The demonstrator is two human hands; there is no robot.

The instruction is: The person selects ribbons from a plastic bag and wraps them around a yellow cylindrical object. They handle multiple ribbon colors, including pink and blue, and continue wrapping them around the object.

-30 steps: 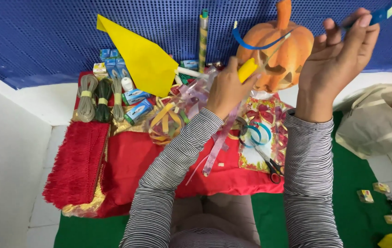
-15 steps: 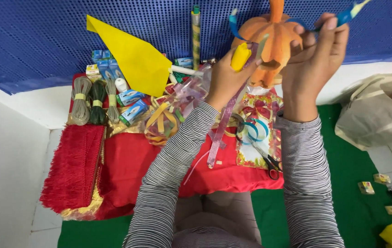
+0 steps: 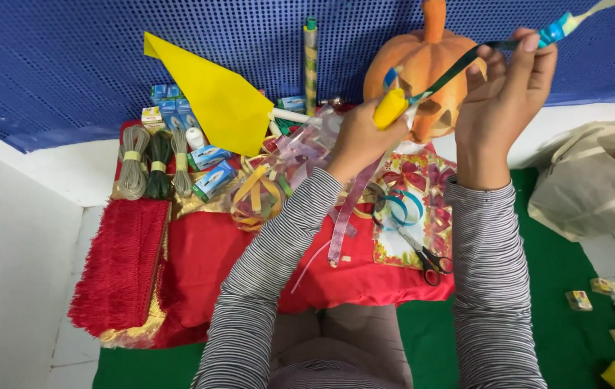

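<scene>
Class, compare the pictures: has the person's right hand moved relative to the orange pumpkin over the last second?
Yes. The right hand, pinching the ribbon, has shifted left toward the pumpkin; it now overlaps the pumpkin's right edge instead of standing clear of it.

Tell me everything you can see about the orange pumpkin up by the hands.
The orange pumpkin looks like a craft piece with a matte, slightly mottled skin, shallow ribs and a stubby orange stem pointing up. A cut-out opening shows on its lower front. It sits upright before the blue dotted wall, partly hidden by the left hand and right hand. A dark ribbon stretched between the hands crosses its front.
</scene>
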